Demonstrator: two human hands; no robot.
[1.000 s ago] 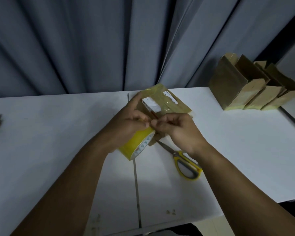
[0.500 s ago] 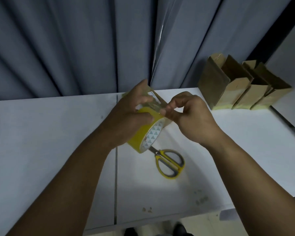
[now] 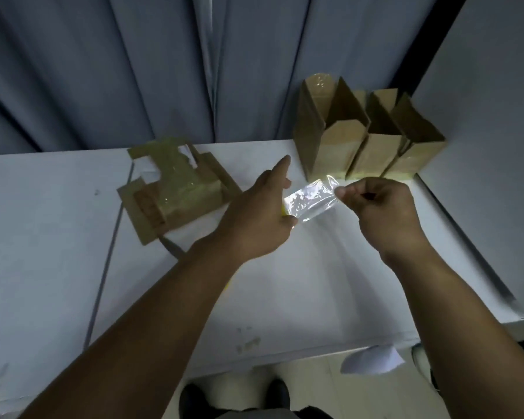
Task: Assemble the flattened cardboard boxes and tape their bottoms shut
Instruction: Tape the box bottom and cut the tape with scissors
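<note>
My left hand (image 3: 256, 213) grips the yellow tape roll (image 3: 284, 210), almost all of it hidden behind the palm, index finger pointing up. My right hand (image 3: 378, 211) pinches the free end of a clear tape strip (image 3: 312, 199) stretched between both hands above the white table (image 3: 315, 291). A small cardboard box (image 3: 176, 192) lies bottom-up to the left of my left hand, its flaps spread and older tape across the seam.
Three assembled boxes (image 3: 363, 137) stand open-topped at the table's back right by the grey curtain (image 3: 164, 71). A scissors blade (image 3: 171, 247) pokes out from under my left forearm. A white paper scrap (image 3: 372, 359) lies on the floor beyond the front edge.
My right hand has pulled a length of tape out to the right from the roll. Both hands have shifted right, away from the box, which now lies uncovered.
</note>
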